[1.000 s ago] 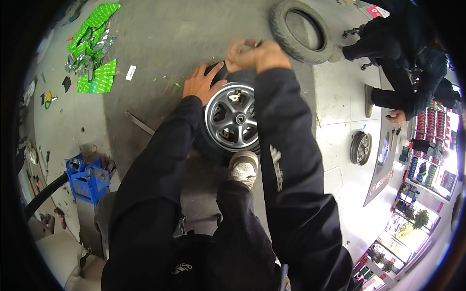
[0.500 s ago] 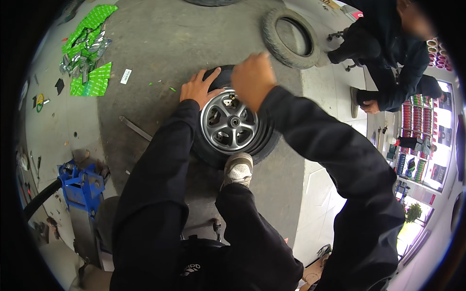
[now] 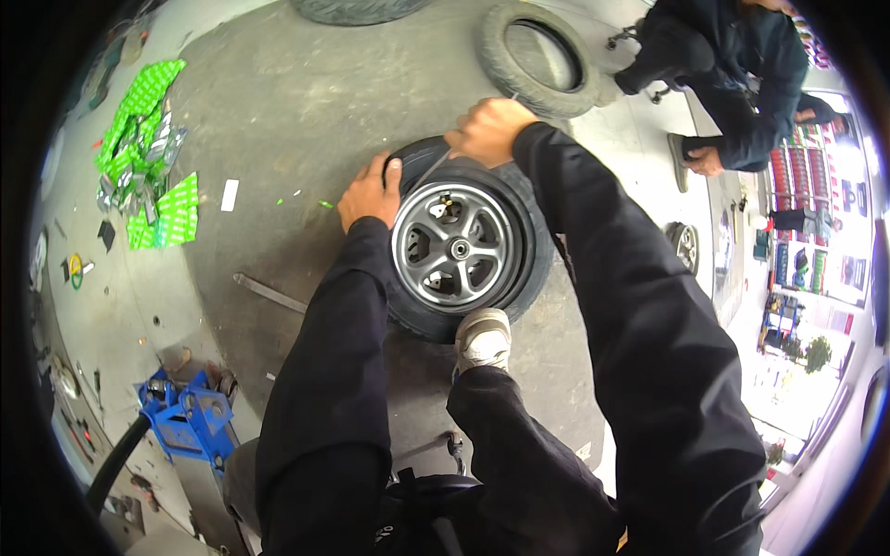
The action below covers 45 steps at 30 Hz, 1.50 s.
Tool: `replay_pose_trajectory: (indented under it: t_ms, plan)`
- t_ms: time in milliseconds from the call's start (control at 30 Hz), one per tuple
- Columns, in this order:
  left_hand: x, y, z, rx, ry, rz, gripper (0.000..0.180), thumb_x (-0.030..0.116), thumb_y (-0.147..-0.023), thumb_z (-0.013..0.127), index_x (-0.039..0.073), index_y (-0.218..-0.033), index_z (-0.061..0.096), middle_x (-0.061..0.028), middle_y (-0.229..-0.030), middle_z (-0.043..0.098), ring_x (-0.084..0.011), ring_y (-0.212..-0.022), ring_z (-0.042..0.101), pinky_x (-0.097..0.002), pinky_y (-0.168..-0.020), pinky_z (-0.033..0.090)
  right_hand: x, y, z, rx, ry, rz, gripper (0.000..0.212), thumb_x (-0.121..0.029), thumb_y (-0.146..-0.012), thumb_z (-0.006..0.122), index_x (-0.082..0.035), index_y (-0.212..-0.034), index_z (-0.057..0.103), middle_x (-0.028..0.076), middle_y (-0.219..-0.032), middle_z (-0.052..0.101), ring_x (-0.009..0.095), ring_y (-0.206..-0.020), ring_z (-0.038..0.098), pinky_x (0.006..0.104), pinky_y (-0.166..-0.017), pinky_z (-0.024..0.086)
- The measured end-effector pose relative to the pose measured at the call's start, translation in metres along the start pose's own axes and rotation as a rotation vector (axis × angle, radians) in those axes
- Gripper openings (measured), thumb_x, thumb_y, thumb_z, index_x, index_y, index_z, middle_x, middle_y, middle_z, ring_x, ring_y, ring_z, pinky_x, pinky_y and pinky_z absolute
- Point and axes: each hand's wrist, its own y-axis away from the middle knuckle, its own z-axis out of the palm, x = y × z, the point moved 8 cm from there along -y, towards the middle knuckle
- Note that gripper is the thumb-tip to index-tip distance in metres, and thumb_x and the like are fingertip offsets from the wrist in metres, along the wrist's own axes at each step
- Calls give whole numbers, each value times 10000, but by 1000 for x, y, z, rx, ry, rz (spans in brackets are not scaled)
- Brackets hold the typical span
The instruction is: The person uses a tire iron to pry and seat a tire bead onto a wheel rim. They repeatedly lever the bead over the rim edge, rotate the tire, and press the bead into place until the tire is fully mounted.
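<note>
Five-spoke wheel rim (image 3: pixel 460 263) in smooth, satin-sheened metal, surrounding tyre (image 3: pixel 536 255) in matt rubber, loose tyre (image 3: pixel 495 54) in rough, dusty-looking rubber, flat bar (image 3: pixel 270 292) in dull metal, torn packaging (image 3: pixel 176 213) in glossy plastic film, jacket sleeves (image 3: pixel 640 310) in matt cloth

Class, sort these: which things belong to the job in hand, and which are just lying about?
Apparently in use: grey wheel; black tyre under left hand; thin bar in right hand.

Apparently lying about: loose tyre; green wrapping; white slip.

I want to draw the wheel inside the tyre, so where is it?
In the head view, the wheel is near the middle. The left hand is on the tyre at its upper left, and the shoe is just below.
</note>
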Motion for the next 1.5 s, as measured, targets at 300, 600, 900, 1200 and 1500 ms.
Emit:
replay_pose_trajectory:
  t_ms: [300,600,900,1200,1500]
  plan:
    - [9,4,-8,-14,-201,14,590,677,-987,460,274,-1382,630,-198,-1119,743,-445,-993,712,-551,-850,563,-104,48,-53,-532,-376,638,303,-197,-857,738,-20,-1092,665,109,-960,745,268,-930,754,401,-722,586]
    - [16,5,-10,-19,-232,-191,834,828,-883,465,178,-1361,676,-232,-1138,740,-444,-1082,698,-562,-900,552,-176,49,25,-494,-2276,1590,430,-276,-1048,494,19,-1358,540,203,-1084,664,402,-977,724,544,-786,619]
    - [17,6,-5,-10,-338,-192,840,825,-892,449,135,-1295,708,-254,-1153,730,-445,-1108,691,-560,-936,544,-241,0,100,-202,-1581,913,162,-241,-942,626,-103,-909,705,82,-802,666,277,-704,672,421,-624,552]
    - [-17,-11,9,58,-421,-171,836,799,-955,363,162,-1421,639,-237,-1192,725,-442,-1109,687,-564,-925,549,-237,2,79,-28,-1593,1491,299,-207,-954,563,25,-944,752,288,-1032,727,491,-1068,674,509,-911,565]
    - [-36,-21,14,-29,-367,-186,933,836,-953,297,94,-1400,642,-240,-1220,717,-442,-1128,683,-568,-915,540,-224,79,-61,173,-1591,1460,261,-164,-955,543,0,-1110,675,335,-1137,671,491,-1143,629,527,-1018,489]
